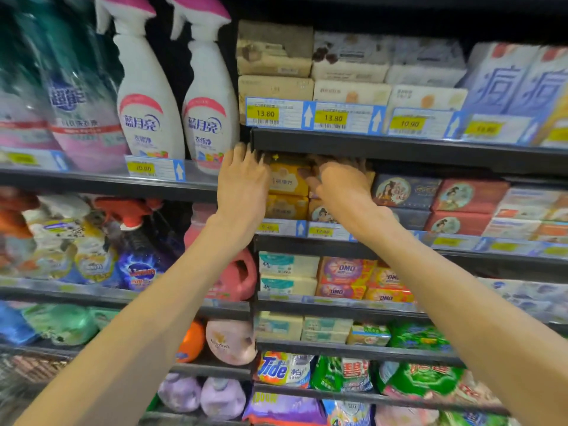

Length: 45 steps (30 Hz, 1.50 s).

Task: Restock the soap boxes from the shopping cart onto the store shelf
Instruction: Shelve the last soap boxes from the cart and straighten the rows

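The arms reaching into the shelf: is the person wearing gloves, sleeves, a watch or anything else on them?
Nothing is worn that the head view shows. Both forearms are bare from the bottom edge of the picture up to the wrists, with no sleeve, cuff, watch or bracelet. The left hand and the right hand are bare too, without gloves; no rings are visible.

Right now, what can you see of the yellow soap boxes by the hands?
The yellow soap boxes look like glossy printed card, stacked two high at the left end of the shelf. The left hand lies against their left side, fingers straight; the right hand reaches in at their right edge. Print is blurred.
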Each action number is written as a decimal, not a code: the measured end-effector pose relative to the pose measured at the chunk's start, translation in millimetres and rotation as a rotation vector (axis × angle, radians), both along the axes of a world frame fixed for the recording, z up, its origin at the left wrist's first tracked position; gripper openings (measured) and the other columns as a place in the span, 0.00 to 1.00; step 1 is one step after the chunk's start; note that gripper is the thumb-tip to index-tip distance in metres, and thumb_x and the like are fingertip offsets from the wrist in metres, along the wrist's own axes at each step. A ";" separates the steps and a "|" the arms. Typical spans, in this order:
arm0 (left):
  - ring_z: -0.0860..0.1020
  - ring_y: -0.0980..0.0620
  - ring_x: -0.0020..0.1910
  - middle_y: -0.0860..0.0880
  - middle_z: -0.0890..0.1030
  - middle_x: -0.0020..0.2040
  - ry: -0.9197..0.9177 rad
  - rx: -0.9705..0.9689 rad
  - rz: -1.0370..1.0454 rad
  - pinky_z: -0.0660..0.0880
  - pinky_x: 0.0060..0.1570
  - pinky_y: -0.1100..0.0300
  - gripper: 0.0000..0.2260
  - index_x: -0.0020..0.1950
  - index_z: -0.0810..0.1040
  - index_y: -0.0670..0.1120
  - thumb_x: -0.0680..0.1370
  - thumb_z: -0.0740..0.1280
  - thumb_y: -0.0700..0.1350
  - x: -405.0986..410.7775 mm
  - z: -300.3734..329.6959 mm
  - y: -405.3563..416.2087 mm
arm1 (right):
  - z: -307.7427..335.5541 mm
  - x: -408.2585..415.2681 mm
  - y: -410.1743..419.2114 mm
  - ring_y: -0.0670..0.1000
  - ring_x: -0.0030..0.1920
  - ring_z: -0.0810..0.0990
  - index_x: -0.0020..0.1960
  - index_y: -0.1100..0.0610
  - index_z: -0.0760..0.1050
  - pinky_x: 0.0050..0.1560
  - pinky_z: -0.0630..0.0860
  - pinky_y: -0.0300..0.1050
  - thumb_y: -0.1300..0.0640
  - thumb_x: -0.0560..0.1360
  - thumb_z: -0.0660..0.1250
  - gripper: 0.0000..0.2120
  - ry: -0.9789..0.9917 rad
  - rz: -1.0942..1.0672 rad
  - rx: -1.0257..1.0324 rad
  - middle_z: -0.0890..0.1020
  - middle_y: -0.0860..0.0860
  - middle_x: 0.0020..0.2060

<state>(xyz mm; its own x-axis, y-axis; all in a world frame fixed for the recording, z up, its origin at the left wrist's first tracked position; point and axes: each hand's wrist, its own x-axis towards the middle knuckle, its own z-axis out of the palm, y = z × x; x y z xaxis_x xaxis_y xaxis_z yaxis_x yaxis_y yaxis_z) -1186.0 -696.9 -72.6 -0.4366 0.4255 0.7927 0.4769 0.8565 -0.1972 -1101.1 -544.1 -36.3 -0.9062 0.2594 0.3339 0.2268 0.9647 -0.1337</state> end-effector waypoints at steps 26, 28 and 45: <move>0.73 0.39 0.63 0.42 0.77 0.63 -0.057 0.051 -0.301 0.67 0.68 0.45 0.12 0.62 0.76 0.44 0.79 0.67 0.44 42.7 -17.4 38.7 | -10.0 39.4 47.3 0.65 0.67 0.70 0.70 0.58 0.71 0.72 0.58 0.59 0.44 0.81 0.58 0.23 0.139 -0.094 0.194 0.77 0.61 0.63; 0.71 0.39 0.67 0.43 0.76 0.67 -0.103 0.094 -0.307 0.66 0.69 0.45 0.16 0.66 0.75 0.44 0.80 0.65 0.49 47.0 -12.4 54.3 | -16.6 46.2 61.1 0.66 0.67 0.69 0.70 0.59 0.72 0.72 0.57 0.61 0.45 0.81 0.60 0.24 0.171 -0.126 0.226 0.76 0.62 0.64; 0.67 0.40 0.74 0.44 0.76 0.69 -0.260 0.085 -0.156 0.62 0.73 0.43 0.20 0.68 0.76 0.46 0.78 0.71 0.49 35.8 -8.9 75.1 | -18.0 39.5 81.4 0.64 0.70 0.66 0.65 0.59 0.75 0.74 0.58 0.60 0.41 0.81 0.57 0.24 0.129 -0.190 0.141 0.74 0.60 0.66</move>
<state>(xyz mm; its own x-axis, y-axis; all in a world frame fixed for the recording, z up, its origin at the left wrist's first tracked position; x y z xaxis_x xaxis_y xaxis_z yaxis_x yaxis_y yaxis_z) -1150.2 -621.8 -81.5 -0.5637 0.4400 0.6990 0.6288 0.7774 0.0177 -1061.6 -462.6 -54.3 -0.7935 0.3631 0.4884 0.3953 0.9177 -0.0401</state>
